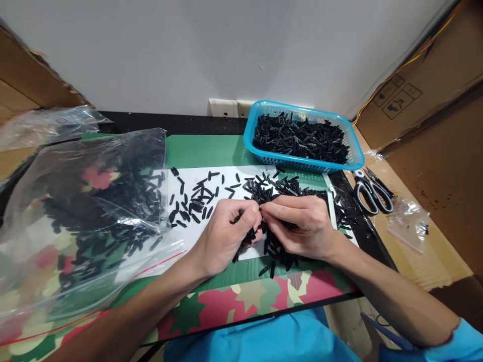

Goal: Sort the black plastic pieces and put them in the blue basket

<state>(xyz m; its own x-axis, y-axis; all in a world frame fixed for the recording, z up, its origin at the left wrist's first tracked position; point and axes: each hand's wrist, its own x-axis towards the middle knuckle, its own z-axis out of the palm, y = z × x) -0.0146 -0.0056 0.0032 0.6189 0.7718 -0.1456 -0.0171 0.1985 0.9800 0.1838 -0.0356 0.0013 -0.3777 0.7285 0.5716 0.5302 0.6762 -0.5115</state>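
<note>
My left hand (226,234) is curled round a bunch of small, long black pieces (249,239), whose ends poke out below the thumb. The fingertips of my right hand (305,223) pinch close against the left thumb and forefinger. What lies between those fingertips is too small and covered to make out. Under and around both hands spreads a pile of the same black pieces (283,254), partly hidden by the right hand. More loose black pieces (199,198) lie scattered on a white sheet (222,176) left of the pile.
A blue plastic basket (302,163) full of black pieces stands at the back right. On the left lies a clear zip bag (109,211) holding more of them. Scissors (372,193) and a small clear bag (409,223) rest on cardboard at the right. A wall (181,55) rises behind.
</note>
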